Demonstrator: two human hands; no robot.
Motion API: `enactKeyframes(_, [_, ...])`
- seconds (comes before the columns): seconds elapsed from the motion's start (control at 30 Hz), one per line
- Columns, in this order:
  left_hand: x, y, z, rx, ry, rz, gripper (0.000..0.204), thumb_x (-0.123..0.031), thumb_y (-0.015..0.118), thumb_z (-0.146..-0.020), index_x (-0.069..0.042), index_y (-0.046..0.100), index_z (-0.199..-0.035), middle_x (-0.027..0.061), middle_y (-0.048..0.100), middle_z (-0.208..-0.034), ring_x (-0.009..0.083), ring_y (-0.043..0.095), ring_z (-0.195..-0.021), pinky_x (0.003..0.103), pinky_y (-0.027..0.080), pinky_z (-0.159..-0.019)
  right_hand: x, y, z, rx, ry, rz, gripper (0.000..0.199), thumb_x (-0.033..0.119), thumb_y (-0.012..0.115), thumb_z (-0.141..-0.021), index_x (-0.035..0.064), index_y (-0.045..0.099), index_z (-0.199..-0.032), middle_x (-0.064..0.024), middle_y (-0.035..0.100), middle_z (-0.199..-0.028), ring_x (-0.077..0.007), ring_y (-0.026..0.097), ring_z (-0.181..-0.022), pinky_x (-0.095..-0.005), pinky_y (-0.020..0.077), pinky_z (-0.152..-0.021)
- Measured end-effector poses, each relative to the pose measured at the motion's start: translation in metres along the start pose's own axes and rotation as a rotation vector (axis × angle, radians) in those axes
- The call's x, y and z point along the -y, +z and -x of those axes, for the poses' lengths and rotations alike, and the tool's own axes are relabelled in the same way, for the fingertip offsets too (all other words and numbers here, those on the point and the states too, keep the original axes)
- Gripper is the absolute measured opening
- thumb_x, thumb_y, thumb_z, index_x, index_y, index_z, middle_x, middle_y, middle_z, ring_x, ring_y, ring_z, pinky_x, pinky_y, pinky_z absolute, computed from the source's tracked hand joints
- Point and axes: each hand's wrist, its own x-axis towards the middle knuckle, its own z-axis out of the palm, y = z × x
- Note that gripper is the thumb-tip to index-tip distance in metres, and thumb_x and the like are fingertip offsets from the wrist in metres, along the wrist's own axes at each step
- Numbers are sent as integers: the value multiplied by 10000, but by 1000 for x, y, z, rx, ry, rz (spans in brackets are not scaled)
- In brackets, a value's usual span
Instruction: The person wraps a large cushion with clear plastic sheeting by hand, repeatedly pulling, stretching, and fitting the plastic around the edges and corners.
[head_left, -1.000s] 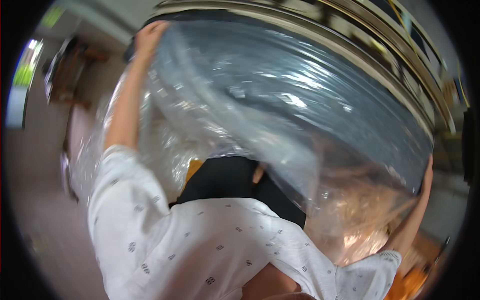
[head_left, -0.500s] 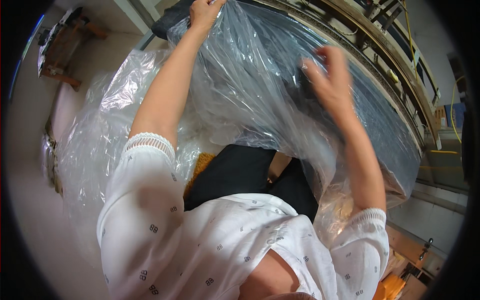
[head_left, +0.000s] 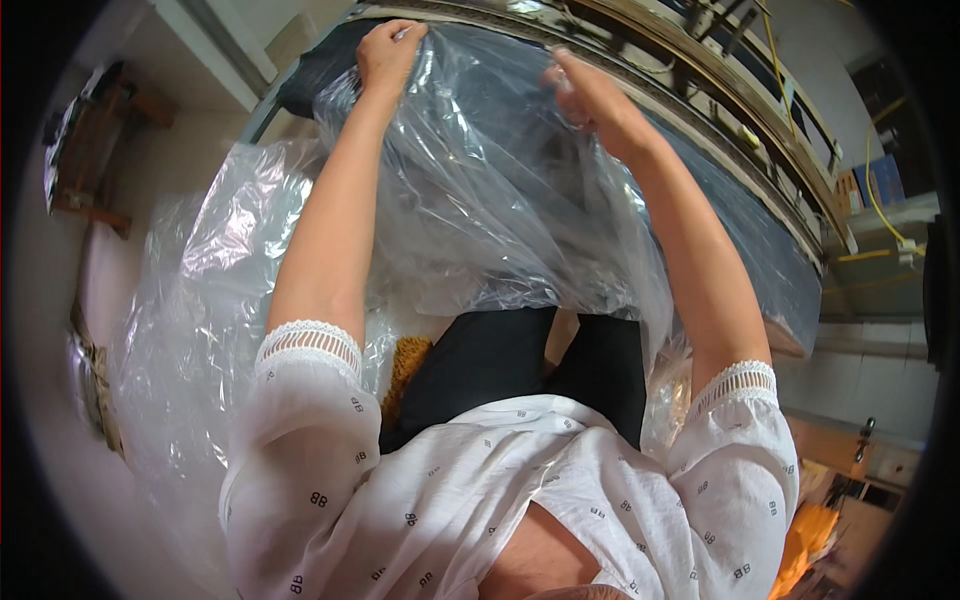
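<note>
A wide sheet of clear plastic film (head_left: 480,190) hangs in creases over a dark, padded-looking surface and down to my lap. At the far edge, my left hand (head_left: 390,58) pinches the film between thumb and fingers. My right hand (head_left: 598,105) is farther right, over the same surface, its fingers curled in at the film and partly blurred. Folds of plastic drop from beneath this hand toward my right knee. Through the film, the dark surface (head_left: 745,225) shows as grey-blue toward the right.
Behind the surface runs a long machine frame (head_left: 700,85) with rails and a yellow cable (head_left: 872,195). More loose film (head_left: 220,290) spreads over the floor at left. A brown fuzzy seat cover (head_left: 408,375) shows beside my leg. Something orange (head_left: 805,545) lies at lower right.
My right hand has moved left and farther away, its spread fingers now curled in at the film. My left hand, still pinching, sits slightly lower in view, as the view has shifted.
</note>
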Motion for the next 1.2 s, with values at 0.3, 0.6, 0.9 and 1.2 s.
enactKeyframes(0.3, [17, -1, -9, 119, 15, -25, 298, -304, 691, -756, -47, 691, -907, 49, 667, -800, 114, 577, -704, 248, 448, -675, -62, -142, 219, -1047, -345, 1236, 317, -2, 511, -655, 133, 628, -917, -59, 585, -981, -284, 590, -857, -359, 479, -710])
enactKeyframes(0.6, [46, -8, -29, 199, 56, -154, 311, -317, 655, -788, -54, 680, -953, 50, 668, -834, 117, 574, -745, 250, 444, -710, -126, -255, 611, -1246, 87, 590, 205, 61, 453, -786, 47, 599, -929, -7, 586, -973, -127, 534, -977, -267, 394, -841])
enactKeyframes(0.9, [51, -22, -37, 158, -12, -186, 295, -277, 668, -789, -5, 678, -903, 57, 667, -842, 127, 577, -755, 253, 444, -718, -198, -174, 461, -776, -10, 1105, 608, 272, 646, -750, 122, 401, -1285, -78, 341, -1363, -209, 356, -1219, -347, 300, -1005])
enactKeyframes(1.2, [44, -51, -38, 203, 25, -385, 306, -314, 655, -789, -31, 684, -902, 62, 669, -841, 144, 582, -764, 268, 446, -726, -186, -161, 450, -129, -41, -920, 223, 260, 515, -886, 51, 587, -859, -26, 585, -765, -145, 551, -714, -256, 437, -662])
